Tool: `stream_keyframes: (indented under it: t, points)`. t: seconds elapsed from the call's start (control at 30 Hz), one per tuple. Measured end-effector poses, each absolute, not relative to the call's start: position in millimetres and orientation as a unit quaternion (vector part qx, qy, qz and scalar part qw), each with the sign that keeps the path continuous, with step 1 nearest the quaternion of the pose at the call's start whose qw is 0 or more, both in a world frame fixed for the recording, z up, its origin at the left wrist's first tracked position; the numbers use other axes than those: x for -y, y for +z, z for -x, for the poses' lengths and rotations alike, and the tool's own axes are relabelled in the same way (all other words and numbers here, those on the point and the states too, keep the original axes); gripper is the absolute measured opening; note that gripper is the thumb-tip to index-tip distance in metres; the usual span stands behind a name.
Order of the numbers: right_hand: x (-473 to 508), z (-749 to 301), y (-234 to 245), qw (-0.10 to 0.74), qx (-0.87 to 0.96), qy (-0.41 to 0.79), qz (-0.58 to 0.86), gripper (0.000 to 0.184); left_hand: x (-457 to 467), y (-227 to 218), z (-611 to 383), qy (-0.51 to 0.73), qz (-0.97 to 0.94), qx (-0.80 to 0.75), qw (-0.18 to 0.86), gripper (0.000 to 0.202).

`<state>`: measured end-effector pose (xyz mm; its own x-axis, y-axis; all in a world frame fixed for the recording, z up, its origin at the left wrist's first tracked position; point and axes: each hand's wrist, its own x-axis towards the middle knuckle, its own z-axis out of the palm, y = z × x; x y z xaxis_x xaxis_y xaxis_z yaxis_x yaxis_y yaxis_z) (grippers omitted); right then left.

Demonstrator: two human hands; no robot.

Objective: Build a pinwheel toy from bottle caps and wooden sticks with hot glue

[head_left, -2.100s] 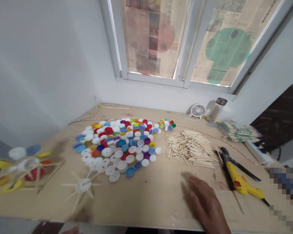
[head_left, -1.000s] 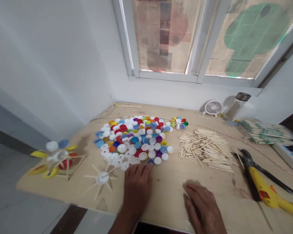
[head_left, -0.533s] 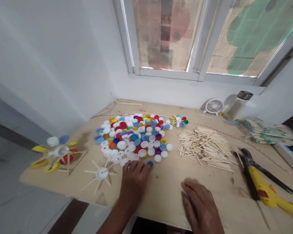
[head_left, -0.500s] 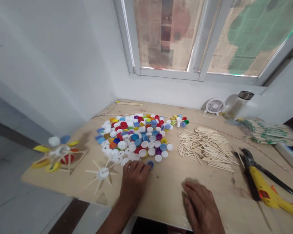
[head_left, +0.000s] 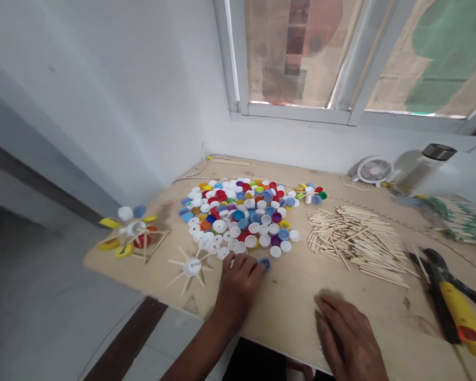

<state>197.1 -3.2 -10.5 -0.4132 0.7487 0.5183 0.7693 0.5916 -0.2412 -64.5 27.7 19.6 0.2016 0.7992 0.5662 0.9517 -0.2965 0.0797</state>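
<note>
My left hand [head_left: 238,283] lies on the plywood board [head_left: 293,296] at the near edge of a heap of coloured bottle caps [head_left: 241,217]. Its fingers are curled and bunched over caps there, and a blue cap [head_left: 265,263] sits at the fingertips. My right hand [head_left: 351,338] rests flat on the board near its front edge, fingers stretched out, holding nothing. A white cap with sticks radiating from it [head_left: 191,266] lies just left of my left hand.
A pile of thin wooden sticks [head_left: 357,243] lies right of the caps. Pliers [head_left: 440,275] and a yellow glue gun [head_left: 466,320] sit at the far right. A cap-and-stick wheel [head_left: 129,235] stands at the board's left corner. A small fan [head_left: 375,170] and bottle [head_left: 422,166] stand by the wall.
My left hand came onto the board, reached the caps' near edge and curled its fingers over them. The right hand stayed flat. The view shifted left.
</note>
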Motion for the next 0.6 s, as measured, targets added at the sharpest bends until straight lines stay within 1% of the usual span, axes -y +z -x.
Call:
stream_keyframes:
  t: [0.1,0.2,0.27,0.43,0.6]
  points:
    - [0,-201,-15,0.296,0.853,-0.046,0.427,0.033,-17,20,66,-0.277,0.747,0.586,0.145,0.023]
    - [-4,-206,-19,0.284,0.868,-0.069,0.402,0.038,7,15,72,-0.341,0.712,0.601,0.124,0.024]
    - [-5,-208,-19,0.280,0.871,-0.074,0.397,0.040,27,11,81,-0.377,0.692,0.605,0.111,0.022]
    - [-5,-210,-15,0.285,0.867,-0.061,0.404,0.037,63,8,111,-0.342,0.695,0.614,0.151,0.021]
    - [-4,-198,-3,0.304,0.842,-0.022,0.445,0.031,75,7,127,-0.369,0.666,0.627,0.163,0.017]
